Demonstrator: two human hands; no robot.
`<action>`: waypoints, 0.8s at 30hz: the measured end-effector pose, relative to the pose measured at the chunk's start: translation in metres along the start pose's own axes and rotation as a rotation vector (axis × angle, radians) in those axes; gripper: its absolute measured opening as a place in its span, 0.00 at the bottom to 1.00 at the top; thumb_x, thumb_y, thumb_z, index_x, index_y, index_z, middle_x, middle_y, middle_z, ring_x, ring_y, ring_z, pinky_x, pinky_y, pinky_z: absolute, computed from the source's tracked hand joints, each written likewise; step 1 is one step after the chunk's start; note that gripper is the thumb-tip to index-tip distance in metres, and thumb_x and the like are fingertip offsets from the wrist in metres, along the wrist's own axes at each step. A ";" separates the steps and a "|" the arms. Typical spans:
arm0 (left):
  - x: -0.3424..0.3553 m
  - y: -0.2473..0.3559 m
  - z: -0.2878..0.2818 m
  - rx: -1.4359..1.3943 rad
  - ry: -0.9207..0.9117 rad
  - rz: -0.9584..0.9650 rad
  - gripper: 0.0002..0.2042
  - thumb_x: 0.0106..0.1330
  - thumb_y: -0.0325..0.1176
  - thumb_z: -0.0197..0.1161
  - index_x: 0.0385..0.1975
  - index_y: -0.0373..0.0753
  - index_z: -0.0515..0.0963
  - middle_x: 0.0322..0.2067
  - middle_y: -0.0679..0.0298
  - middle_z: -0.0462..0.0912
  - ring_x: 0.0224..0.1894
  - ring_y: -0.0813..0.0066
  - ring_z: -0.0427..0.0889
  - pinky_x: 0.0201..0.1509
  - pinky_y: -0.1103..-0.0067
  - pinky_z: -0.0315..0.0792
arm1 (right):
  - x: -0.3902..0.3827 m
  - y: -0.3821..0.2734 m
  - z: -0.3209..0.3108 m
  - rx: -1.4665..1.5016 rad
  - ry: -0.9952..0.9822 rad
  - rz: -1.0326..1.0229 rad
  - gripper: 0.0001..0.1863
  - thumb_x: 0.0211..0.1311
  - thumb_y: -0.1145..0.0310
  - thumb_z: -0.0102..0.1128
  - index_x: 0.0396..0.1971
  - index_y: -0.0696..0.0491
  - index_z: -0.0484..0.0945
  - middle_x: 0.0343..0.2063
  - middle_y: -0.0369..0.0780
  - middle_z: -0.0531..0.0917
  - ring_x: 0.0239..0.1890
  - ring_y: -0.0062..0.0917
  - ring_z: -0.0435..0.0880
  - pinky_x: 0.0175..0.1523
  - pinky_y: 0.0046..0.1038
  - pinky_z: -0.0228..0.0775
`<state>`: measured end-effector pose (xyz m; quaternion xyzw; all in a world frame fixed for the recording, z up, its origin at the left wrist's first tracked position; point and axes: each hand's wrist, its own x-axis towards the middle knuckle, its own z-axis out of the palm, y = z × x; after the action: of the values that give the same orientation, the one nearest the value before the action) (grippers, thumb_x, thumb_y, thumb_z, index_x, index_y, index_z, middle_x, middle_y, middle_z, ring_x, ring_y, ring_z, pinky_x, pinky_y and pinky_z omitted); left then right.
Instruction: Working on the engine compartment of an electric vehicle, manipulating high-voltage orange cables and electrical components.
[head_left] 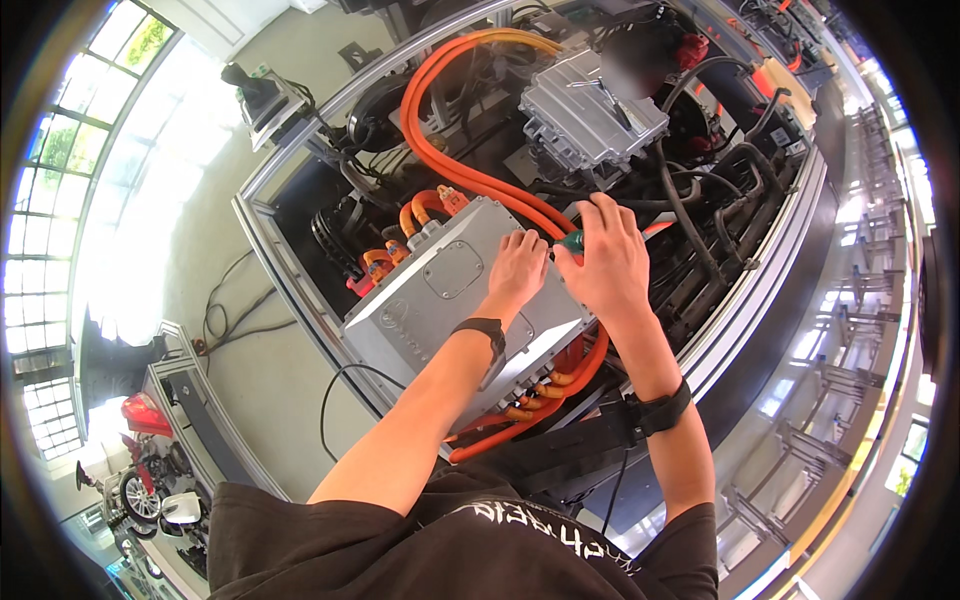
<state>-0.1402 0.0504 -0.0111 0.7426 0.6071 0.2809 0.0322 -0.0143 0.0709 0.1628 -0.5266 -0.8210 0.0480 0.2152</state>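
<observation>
A large grey metal box [415, 310] with thick orange cables at its ends lies in front of me inside an aluminium frame. My right hand [612, 262] is at the box's right edge, thumb and fingers closed around a green-handled tool [572, 242] that looks like a screwdriver. Its tip is hidden. Just left of it, my left hand [518, 270] rests on the box's top by the same edge, fingers curled close to the tool. Whatever those fingers pinch is too small to make out. An oval cover plate [453, 270] sits in the lid.
Orange cables [425, 150] loop behind the box toward a silver finned unit [590, 115]. Black hoses [690, 215] run along the right inside the aluminium frame [290, 300]. A red motorbike [145, 470] stands at the lower left. Another person's red glove or sleeve [692, 48] shows at the back.
</observation>
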 end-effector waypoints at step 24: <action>0.001 -0.003 0.006 0.007 0.024 -0.029 0.09 0.55 0.32 0.61 0.34 0.37 0.76 0.38 0.59 0.75 0.49 0.61 0.73 0.64 0.63 0.61 | 0.001 0.001 0.011 0.221 -0.403 0.043 0.17 0.56 0.76 0.58 0.47 0.55 0.73 0.46 0.43 0.74 0.43 0.42 0.78 0.46 0.39 0.72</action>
<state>-0.1403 0.0540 -0.0172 0.7304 0.6191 0.2874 0.0264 -0.0184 0.0743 0.1525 -0.4968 -0.8259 0.2464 0.1020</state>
